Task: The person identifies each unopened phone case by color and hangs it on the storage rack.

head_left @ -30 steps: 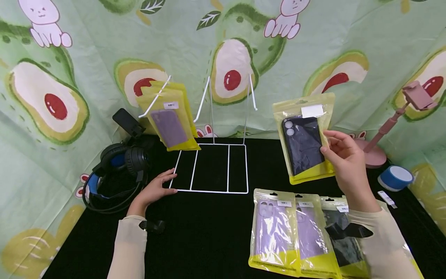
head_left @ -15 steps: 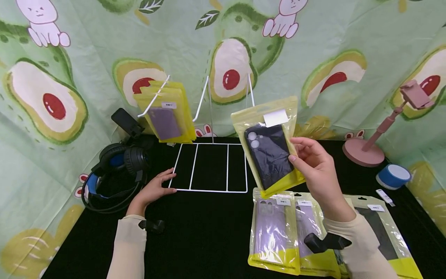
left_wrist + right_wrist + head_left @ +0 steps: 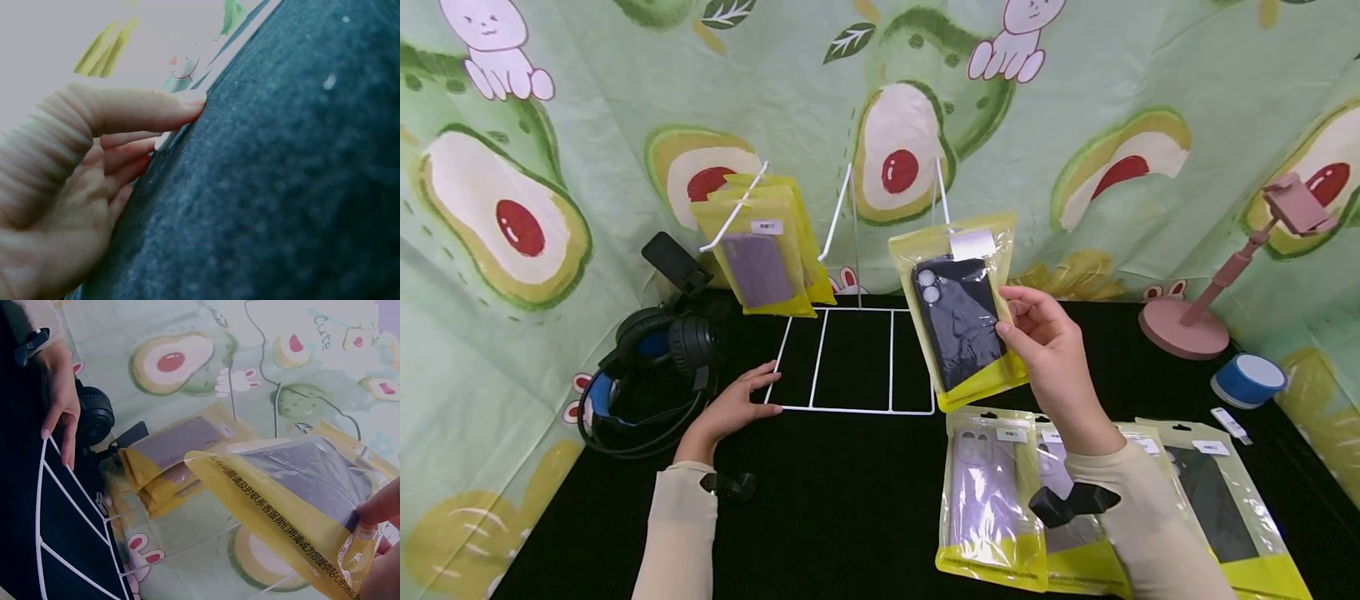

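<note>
My right hand (image 3: pixel 1048 350) pinches the right edge of a clear-and-yellow zip bag holding a black phone case (image 3: pixel 962 321). This bag is in the air, tilted slightly, before the right hook (image 3: pixel 942 192) of a white wire display rack (image 3: pixel 891 362). It hides part of that hook and of the rack's base. In the left wrist view, my left hand (image 3: pixel 69 156) holds the rack's front left corner between thumb and fingers. Bagged purple phone cases (image 3: pixel 756 258) hang from the left hook (image 3: pixel 733 208). The middle hook (image 3: pixel 835 212) carries nothing.
Several more bagged phone cases (image 3: pixel 988 500) lie at the front right, partly under my right forearm. Black headphones (image 3: pixel 651 375) sit on the left. A pink phone stand (image 3: pixel 1213 296), blue round tub (image 3: pixel 1249 381) and small white stick (image 3: pixel 1232 426) are at right.
My right hand has carried the bagged black phone case leftward, from right of the rack to its right hook. The hanging bags have swung a little. My left hand has stayed at the rack's corner.
</note>
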